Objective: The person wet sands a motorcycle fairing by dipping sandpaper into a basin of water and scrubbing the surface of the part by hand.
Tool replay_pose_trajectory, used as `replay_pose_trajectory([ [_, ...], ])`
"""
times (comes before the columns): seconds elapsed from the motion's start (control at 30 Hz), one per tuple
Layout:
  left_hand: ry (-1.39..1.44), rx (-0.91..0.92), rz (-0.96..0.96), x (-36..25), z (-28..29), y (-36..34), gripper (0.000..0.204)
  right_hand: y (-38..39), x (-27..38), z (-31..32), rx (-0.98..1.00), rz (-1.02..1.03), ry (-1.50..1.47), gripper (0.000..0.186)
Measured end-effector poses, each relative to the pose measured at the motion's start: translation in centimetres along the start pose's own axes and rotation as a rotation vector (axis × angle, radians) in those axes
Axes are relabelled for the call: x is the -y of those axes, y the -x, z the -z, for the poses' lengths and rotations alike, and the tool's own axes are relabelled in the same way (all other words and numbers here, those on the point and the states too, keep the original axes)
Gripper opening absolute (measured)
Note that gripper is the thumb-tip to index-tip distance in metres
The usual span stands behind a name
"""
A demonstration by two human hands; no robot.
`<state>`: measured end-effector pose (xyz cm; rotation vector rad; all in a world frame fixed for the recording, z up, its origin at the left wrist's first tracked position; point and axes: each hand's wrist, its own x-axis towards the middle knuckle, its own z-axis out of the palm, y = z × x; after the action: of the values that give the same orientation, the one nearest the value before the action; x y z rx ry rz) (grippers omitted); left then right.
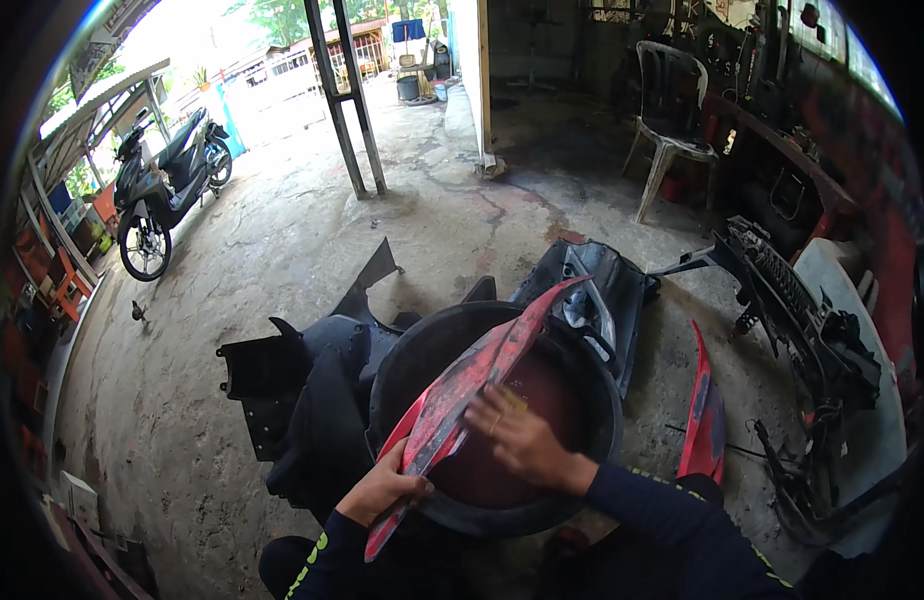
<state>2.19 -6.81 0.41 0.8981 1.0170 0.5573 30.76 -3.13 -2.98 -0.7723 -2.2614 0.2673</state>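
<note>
A long red motorcycle body panel (469,379), scuffed with grey and dark patches, slants over a round black tub (600,440). Its lower end is gripped by my left hand (390,484), thumb on the face of the panel. My right hand (522,436) is at the panel's right edge, over the tub, its fingers bent and blurred by motion. A small yellowish piece shows at those fingers, too smeared to name. Reddish-brown liquid or residue (557,400) covers the tub's bottom.
Black plastic motorcycle panels (317,385) lie left of the tub, and a dark grey part (627,300) behind it. Another red panel (704,420) and a motorcycle frame (797,330) are at right. Further off stand a plastic chair (672,120), a metal post (347,100) and a parked motorcycle (172,180).
</note>
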Motion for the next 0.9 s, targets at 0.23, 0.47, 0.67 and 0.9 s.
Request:
replay_pose_trajectory([
  [0.23,-0.253,-0.102,-0.202,-0.3,-0.9,-0.4,0.096,0.7,-4.5,0.4,-0.004,-0.119,0.078,0.066],
  [0.47,-0.342,-0.105,-0.276,-0.8,-0.5,-0.1,0.100,0.4,-6.7,0.6,-0.028,-0.133,0.229,0.069],
  [0.67,-0.282,-0.113,-0.145,-0.8,-0.1,0.4,0.105,1.5,-7.1,-1.5,-0.017,-0.041,0.328,0.069],
  [0.9,-0.403,-0.128,-0.186,0.0,0.8,0.6,0.104,0.2,-4.9,-0.7,0.041,-0.033,0.232,0.055],
])
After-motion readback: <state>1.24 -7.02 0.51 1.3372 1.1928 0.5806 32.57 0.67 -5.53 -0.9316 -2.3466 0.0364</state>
